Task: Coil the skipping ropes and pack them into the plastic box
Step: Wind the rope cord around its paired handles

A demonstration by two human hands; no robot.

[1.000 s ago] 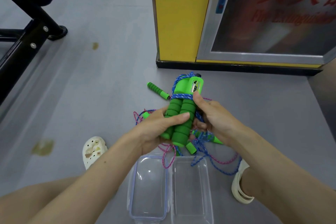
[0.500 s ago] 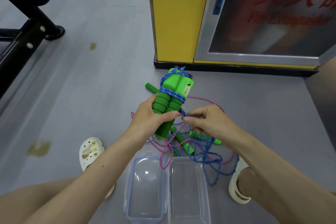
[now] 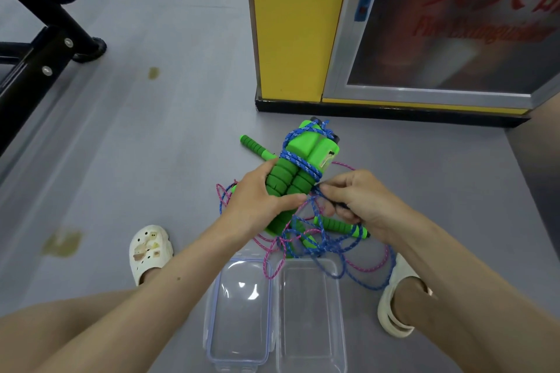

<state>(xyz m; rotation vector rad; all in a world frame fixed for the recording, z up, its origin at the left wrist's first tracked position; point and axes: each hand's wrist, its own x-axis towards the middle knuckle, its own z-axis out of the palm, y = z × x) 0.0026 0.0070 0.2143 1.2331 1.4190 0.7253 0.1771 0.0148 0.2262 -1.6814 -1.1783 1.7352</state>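
Grey floor (image 3: 151, 160), mid-frame. Left hand (image 3: 260, 200) clenched round paired green handles (image 3: 291, 182); right hand (image 3: 357, 200) pinching blue rope (image 3: 303, 165) beside them. Plastic box (image 3: 312, 327) lower centre, open, nothing packed. Best to keep wraps tight, side by side, clear of pink rope (image 3: 269, 260) tangle.

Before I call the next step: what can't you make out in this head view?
- Blue rope end: hidden inside right hand.
- Lower handles: covered by left hand.
- Rope count in the floor tangle: strands overlap.
- Plastic box near end: cut off by bottom edge.
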